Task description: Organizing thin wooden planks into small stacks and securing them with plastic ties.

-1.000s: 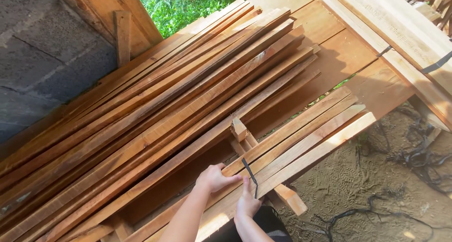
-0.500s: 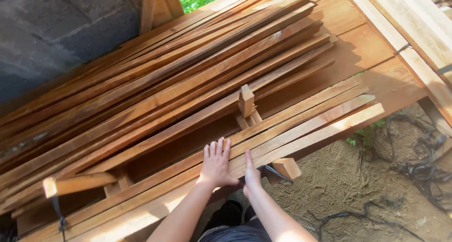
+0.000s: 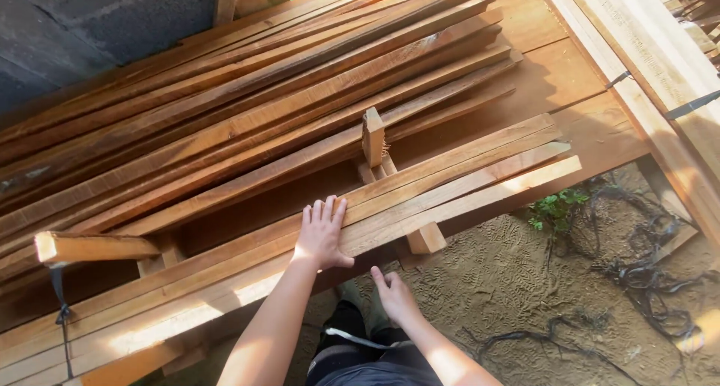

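Head view, near to far. Right hand [image 3: 395, 296] at 6 o'clock hangs just below the bench edge, fingers spread, holding nothing. Left hand [image 3: 322, 234] lies flat, palm down, fingers open, on the near row of slats [image 3: 450, 183], pressing rather than gripping.

Progress, judged: near row looks laid out, approx 4 long slats side by side w/ ends stepped at 2 o'clock, resting on a cross block [image 3: 426, 238]. Behind, 1 short upright block [image 3: 373, 136] stands at 12 o'clock between the row and the big pile [image 3: 247, 101]. The pile holds too many strips to count, well over a dozen. At 9 o'clock 1 loose batten [image 3: 94, 246] sticks out. Dirt ground w/ black straps [image 3: 645, 281] at 3 o'clock.
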